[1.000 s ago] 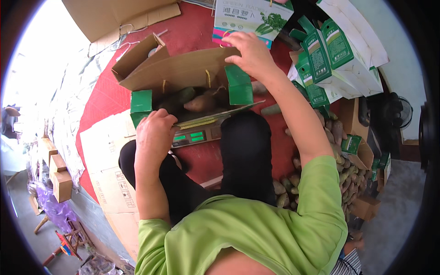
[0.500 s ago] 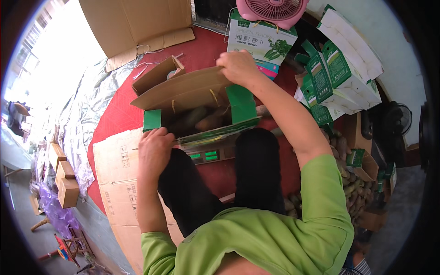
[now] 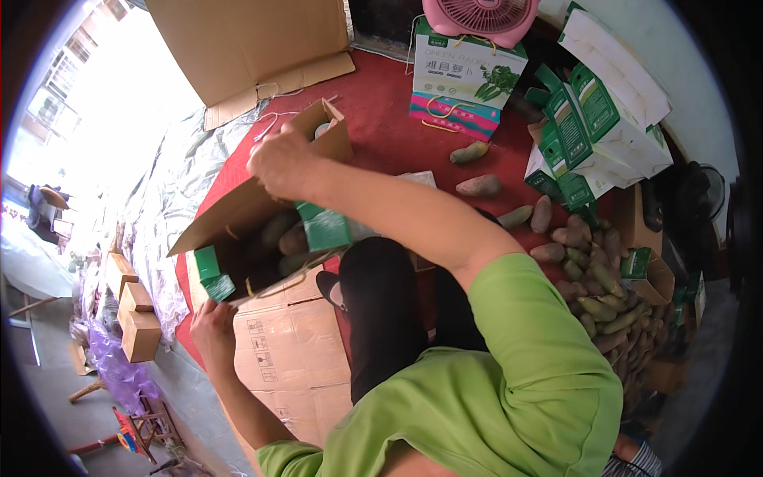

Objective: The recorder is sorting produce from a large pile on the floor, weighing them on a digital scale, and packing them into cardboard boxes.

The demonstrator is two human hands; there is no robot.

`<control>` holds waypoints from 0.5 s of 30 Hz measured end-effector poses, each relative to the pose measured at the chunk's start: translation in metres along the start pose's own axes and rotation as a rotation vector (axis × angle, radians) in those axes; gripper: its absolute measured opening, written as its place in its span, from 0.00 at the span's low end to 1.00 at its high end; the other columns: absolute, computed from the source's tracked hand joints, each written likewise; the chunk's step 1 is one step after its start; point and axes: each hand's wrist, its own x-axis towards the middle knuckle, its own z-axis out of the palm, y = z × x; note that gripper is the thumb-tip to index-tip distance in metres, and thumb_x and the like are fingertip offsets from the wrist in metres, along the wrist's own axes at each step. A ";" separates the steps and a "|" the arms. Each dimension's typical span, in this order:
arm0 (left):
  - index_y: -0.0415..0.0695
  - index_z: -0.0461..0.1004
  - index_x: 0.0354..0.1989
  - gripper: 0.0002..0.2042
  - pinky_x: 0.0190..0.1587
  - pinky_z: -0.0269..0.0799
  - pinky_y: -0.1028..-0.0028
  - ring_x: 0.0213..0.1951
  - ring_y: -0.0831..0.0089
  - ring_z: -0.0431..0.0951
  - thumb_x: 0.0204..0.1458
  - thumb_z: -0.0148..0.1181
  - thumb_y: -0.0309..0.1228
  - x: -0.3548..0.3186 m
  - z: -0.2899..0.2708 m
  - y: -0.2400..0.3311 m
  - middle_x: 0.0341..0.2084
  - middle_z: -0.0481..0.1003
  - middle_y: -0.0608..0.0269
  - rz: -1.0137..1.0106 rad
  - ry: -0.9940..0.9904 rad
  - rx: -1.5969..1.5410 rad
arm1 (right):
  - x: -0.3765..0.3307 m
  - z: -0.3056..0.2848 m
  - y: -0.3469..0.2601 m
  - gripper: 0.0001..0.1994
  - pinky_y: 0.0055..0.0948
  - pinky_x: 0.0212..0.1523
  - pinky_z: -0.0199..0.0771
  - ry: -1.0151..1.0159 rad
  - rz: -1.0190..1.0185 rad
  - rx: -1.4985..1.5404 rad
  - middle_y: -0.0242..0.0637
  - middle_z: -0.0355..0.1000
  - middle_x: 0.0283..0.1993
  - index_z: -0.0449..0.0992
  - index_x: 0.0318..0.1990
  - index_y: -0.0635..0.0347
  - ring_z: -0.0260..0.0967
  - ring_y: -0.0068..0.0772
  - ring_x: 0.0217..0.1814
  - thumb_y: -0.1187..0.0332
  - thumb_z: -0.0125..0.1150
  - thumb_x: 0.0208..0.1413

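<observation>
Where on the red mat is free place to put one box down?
Bare red mat lies between the open brown cardboard box, the white gift box with handles and the flat cardboard sheet. The right side is crowded with brown tubers and green-white cartons.

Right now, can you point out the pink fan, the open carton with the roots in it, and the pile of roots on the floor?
pink fan (image 3: 477, 16), head view, front grille.
open carton (image 3: 238, 211), head view, brown outer flap.
pile of roots (image 3: 596, 294), head view, middle of the heap.

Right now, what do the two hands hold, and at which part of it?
Both hold the open cardboard box of sweet potatoes. The right hand grips the top edge of its far flap; the left hand holds the near edge at its lower corner.
</observation>
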 end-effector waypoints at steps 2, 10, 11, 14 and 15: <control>0.41 0.72 0.22 0.06 0.36 0.67 0.61 0.33 0.58 0.73 0.42 0.62 0.29 -0.025 -0.008 -0.016 0.26 0.71 0.59 -0.036 0.062 0.079 | 0.002 0.016 -0.031 0.05 0.43 0.42 0.65 -0.031 0.000 0.134 0.34 0.75 0.34 0.79 0.26 0.53 0.73 0.35 0.41 0.69 0.57 0.42; 0.42 0.72 0.19 0.06 0.32 0.67 0.59 0.31 0.56 0.74 0.39 0.62 0.30 -0.147 -0.013 -0.094 0.24 0.71 0.57 -0.283 -0.171 0.300 | -0.026 0.086 -0.169 0.12 0.48 0.55 0.61 -0.387 -0.087 0.476 0.44 0.76 0.41 0.79 0.38 0.58 0.73 0.40 0.47 0.67 0.56 0.47; 0.43 0.73 0.19 0.06 0.31 0.67 0.59 0.30 0.55 0.74 0.39 0.63 0.30 -0.168 -0.010 -0.103 0.24 0.71 0.56 -0.290 -0.193 0.304 | -0.036 0.094 -0.186 0.10 0.46 0.51 0.63 -0.392 -0.088 0.453 0.42 0.77 0.38 0.80 0.35 0.57 0.74 0.39 0.45 0.67 0.56 0.46; 0.42 0.74 0.19 0.06 0.29 0.68 0.59 0.27 0.53 0.74 0.36 0.64 0.30 -0.223 -0.002 -0.115 0.22 0.71 0.57 -0.371 -0.293 0.290 | -0.067 0.119 -0.229 0.09 0.43 0.46 0.67 -0.497 -0.162 0.466 0.41 0.77 0.34 0.81 0.32 0.56 0.76 0.38 0.41 0.67 0.57 0.44; 0.42 0.75 0.21 0.05 0.29 0.68 0.60 0.28 0.54 0.75 0.38 0.63 0.29 -0.233 0.007 -0.114 0.22 0.72 0.56 -0.378 -0.365 0.302 | -0.084 0.134 -0.237 0.09 0.43 0.44 0.68 -0.480 -0.180 0.487 0.41 0.78 0.34 0.81 0.32 0.56 0.76 0.39 0.40 0.67 0.58 0.44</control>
